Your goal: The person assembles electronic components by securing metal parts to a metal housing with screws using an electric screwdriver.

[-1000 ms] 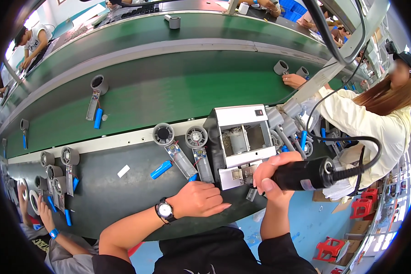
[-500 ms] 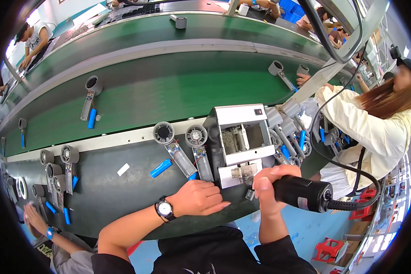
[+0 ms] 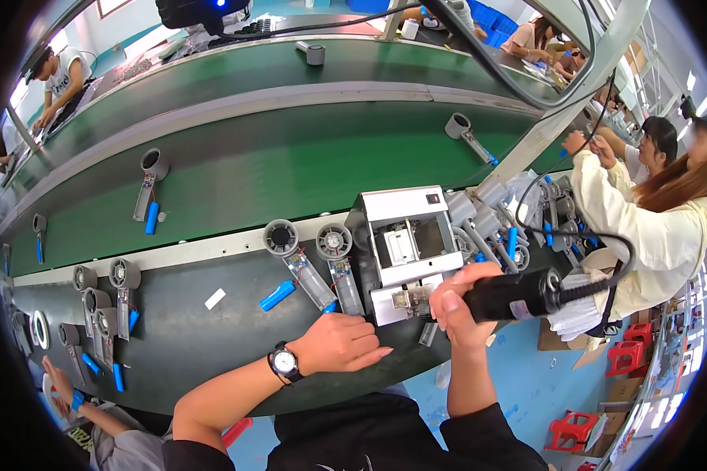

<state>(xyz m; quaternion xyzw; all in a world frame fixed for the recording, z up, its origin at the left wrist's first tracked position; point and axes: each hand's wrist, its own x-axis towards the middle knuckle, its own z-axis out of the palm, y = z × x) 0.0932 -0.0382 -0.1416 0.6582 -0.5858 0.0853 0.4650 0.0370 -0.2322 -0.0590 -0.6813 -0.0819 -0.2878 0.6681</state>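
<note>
Green conveyor belts (image 3: 291, 157) curve across the far side of a factory line, with a dark tabletop (image 3: 181, 330) running along the near edge. On that tabletop sits a white and grey boxy fixture (image 3: 404, 243) with an open middle. The right hand (image 3: 459, 302) has its grip clamped around a black corded power tool (image 3: 518, 294), held level just near and right of the fixture, its tip pointing left at the fixture's near face. The left hand (image 3: 342, 344) rests flat on the tabletop, fingers loosely together and holding nothing, just left of the tool's tip. Two grey round-headed handled parts (image 3: 322, 259) lie left of the fixture, a blue cylinder (image 3: 277, 295) beside them.
</note>
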